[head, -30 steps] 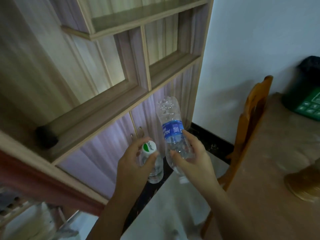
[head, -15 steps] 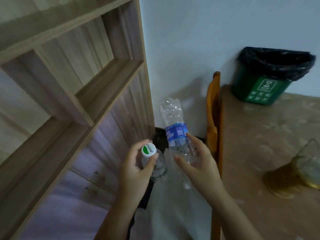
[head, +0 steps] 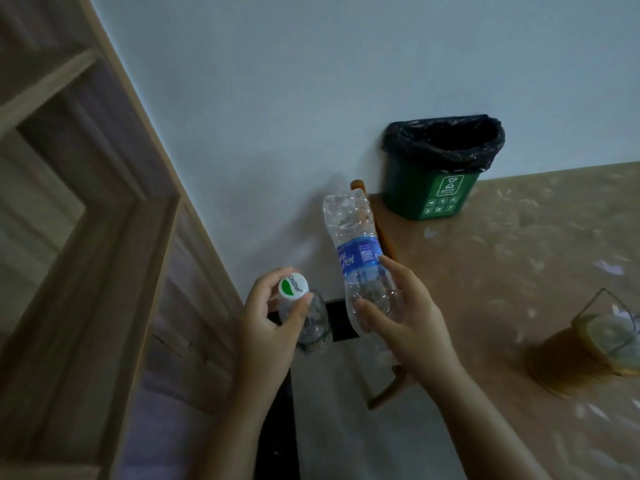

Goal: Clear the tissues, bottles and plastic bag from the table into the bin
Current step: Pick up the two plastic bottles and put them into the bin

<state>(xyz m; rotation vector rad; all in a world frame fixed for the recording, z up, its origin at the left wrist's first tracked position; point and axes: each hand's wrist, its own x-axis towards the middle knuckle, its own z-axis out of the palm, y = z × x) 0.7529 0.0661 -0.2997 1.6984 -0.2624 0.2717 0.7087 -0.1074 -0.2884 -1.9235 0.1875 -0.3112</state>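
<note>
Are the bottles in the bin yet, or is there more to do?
Not yet. The left hand holds the small bottle and the right hand holds the big bottle, both short of the green bin on the table. No tissues or plastic bag are in view.

Dim room, pale wall (head: 277, 98), wooden shelving (head: 104, 237)

Glass jar (head: 602, 344) cut by right edge

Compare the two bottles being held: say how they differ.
The blue-label bottle in the right hand is taller than the white-capped bottle in the left hand. It points bottom-up, cap end hidden below the hand; the smaller shows its cap to the camera. Both are clear, crumpled plastic, held off the table.
</note>
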